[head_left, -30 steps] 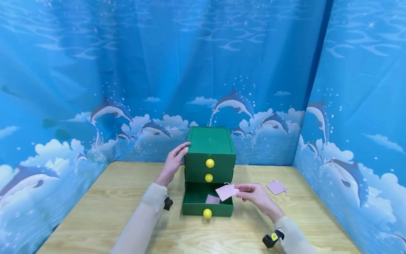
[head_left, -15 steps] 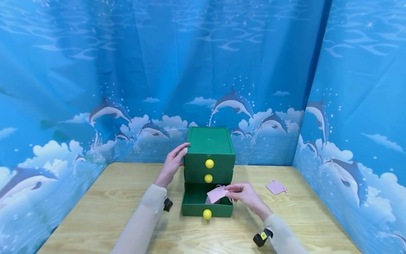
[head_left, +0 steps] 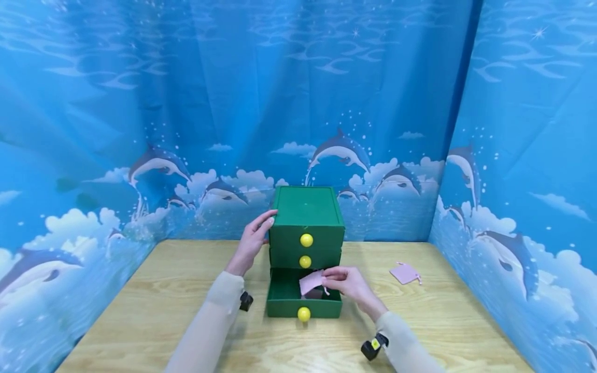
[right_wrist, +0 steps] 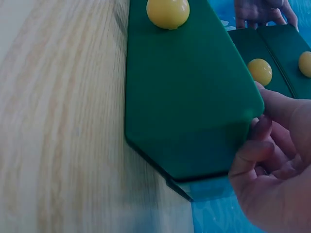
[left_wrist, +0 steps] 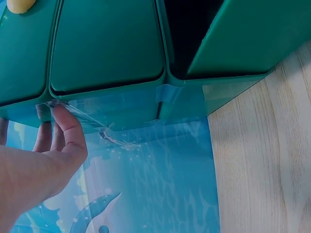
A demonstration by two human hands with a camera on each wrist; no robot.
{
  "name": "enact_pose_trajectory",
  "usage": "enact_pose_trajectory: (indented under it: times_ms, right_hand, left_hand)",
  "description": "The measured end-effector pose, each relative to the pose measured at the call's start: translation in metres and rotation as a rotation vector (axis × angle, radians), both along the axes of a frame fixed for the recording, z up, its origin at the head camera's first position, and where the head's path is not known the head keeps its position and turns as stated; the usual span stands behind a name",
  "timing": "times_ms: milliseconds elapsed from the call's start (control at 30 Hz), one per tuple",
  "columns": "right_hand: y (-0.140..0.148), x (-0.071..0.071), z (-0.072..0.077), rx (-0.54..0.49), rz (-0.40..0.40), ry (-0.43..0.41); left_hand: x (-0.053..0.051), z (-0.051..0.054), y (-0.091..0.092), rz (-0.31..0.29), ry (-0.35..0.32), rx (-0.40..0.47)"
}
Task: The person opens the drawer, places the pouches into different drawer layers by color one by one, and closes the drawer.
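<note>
A green cabinet (head_left: 308,207) with yellow knobs stands on the table, its bottom drawer (head_left: 280,309) pulled out and the two above closed. Against the cabinet's left side rests my left hand (head_left: 252,243), fingers fairly straight near the top edge; the left wrist view shows this hand (left_wrist: 46,165) touching the side wall. Over the open drawer my right hand (head_left: 350,286) pinches a pink drawstring pouch (head_left: 311,282). Beneath that pouch another pink piece (head_left: 313,294) lies in the drawer, partly covered. In the right wrist view the drawer front hides the pouch from sight.
Another pink drawstring pouch (head_left: 404,273) lies on the wooden table (head_left: 186,290), right of the cabinet. Blue dolphin-print curtains (head_left: 233,103) hang behind and along the sides. A yellow knob (head_left: 303,314) sticks out from the drawer front.
My right hand has moved left with the pouch, from the drawer's right edge to over its middle, covering more of the pink piece inside. The left hand stays on the cabinet.
</note>
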State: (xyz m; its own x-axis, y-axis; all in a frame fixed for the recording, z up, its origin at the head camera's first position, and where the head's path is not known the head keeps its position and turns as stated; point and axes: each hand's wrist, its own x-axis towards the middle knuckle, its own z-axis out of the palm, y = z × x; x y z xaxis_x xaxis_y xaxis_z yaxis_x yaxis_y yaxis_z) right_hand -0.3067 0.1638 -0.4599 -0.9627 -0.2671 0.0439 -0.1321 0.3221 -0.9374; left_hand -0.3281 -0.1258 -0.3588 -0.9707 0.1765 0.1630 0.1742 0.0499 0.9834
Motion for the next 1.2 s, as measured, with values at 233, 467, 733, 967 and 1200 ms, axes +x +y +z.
enact_pose_trajectory:
  times_ms: [233, 467, 733, 967, 1200]
  right_hand:
    - [0.003, 0.000, 0.001, -0.008, 0.011, -0.027]
    - [0.007, -0.003, -0.003, -0.028, 0.017, -0.051]
    - [0.008, -0.003, -0.004, -0.050, 0.037, -0.053]
    - [0.014, -0.001, -0.006, -0.073, 0.029, -0.052]
    - [0.025, -0.004, -0.003, -0.069, 0.011, -0.023]
  left_hand:
    - [0.000, -0.001, -0.002, -0.006, 0.000, -0.002]
    - [0.000, 0.001, -0.001, -0.007, 0.002, -0.005]
    - [-0.004, -0.003, -0.002, -0.001, 0.007, -0.001]
    - [-0.022, -0.026, -0.002, 0.041, 0.039, -0.007]
    - [-0.024, -0.026, -0.002, 0.030, 0.041, 0.000]
